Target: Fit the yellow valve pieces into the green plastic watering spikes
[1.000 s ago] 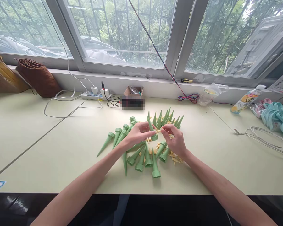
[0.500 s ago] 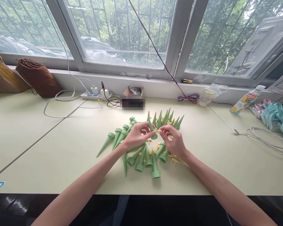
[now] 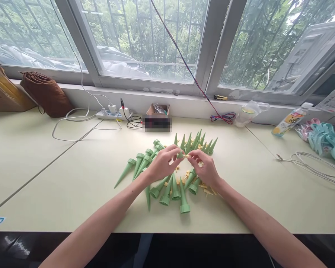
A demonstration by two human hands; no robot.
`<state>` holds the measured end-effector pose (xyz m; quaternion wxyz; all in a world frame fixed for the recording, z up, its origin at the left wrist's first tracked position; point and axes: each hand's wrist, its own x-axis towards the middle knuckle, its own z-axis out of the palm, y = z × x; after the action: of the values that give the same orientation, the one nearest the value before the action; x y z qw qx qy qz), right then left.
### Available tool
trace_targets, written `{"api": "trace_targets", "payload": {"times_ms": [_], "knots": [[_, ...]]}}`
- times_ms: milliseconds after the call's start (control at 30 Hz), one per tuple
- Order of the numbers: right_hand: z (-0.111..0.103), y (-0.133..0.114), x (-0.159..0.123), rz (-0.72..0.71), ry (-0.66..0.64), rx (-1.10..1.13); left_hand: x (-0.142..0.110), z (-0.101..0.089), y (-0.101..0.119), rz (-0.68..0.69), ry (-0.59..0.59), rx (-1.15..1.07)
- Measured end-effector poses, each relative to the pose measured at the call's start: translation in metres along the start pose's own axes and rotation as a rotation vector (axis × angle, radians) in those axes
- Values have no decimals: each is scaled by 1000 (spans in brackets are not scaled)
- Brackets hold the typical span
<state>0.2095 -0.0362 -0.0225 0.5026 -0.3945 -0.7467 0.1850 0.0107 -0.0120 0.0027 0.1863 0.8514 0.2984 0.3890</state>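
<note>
My left hand (image 3: 163, 163) is closed around a green plastic cone spike (image 3: 179, 154), held above the middle of the table. My right hand (image 3: 205, 167) pinches a small yellow plastic piece (image 3: 186, 156) against the cone's open end. Under both hands lies a pile of green cone spikes (image 3: 167, 188) with small yellow pieces (image 3: 208, 190) scattered among them. Several more green cones (image 3: 197, 141) stand upright just behind the hands, and others (image 3: 138, 163) lie in a row to the left.
On the pale green table (image 3: 58, 178) a power strip (image 3: 110, 113) with white cables, a small cardboard box (image 3: 158, 109) and red-blue wires (image 3: 223, 117) lie along the window sill. A brown bag (image 3: 44, 93) sits far left; a bottle (image 3: 290, 121), teal plastic parts (image 3: 328, 139) and a white cable (image 3: 312, 165) are at right.
Both hands have kept working the yellow piece at the cone's end; the held cone has turned so less of it shows. The view has shifted slightly.
</note>
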Motion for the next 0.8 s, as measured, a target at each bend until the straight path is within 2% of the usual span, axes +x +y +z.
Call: {"api": "trace_targets", "payload": {"times_ms": [467,800], "knots": [[0,3,-1,-26,-41,-6,-1,1,0,-12,-23,32],[1,7,-1,-22,-37,-25,-2,2,-2,74,-5,85]]}}
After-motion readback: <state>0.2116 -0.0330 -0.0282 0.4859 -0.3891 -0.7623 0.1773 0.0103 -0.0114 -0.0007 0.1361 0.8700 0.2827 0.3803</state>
